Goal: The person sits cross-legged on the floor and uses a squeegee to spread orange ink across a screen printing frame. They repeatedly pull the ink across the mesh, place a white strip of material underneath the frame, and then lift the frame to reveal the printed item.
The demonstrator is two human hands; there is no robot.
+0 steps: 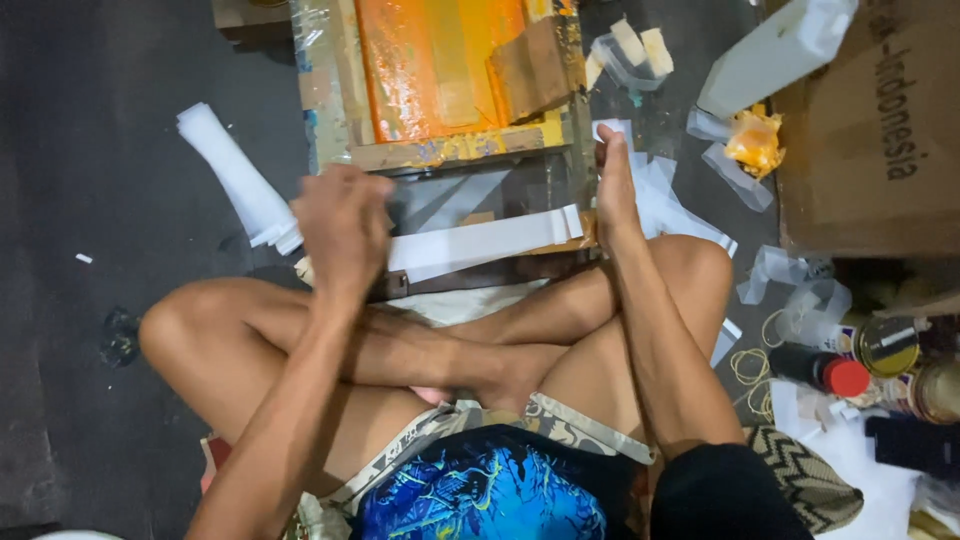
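**Hands at an orange printing screen**

Head view: a person sits cross-legged on the floor. The left hand point(343, 228), fingers curled shut, grips a white paper strip point(480, 243) lying just near of the orange screen frame point(440, 75). The right hand point(612, 185) rests flat, fingers pressed together, on the strip's right end.

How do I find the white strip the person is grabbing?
Find the wooden frame with orange ink, in front of the crossed legs. Just below it, a long white strip runs sideways from the left hand. It lies flat, unlike the rolled white sheets further left.
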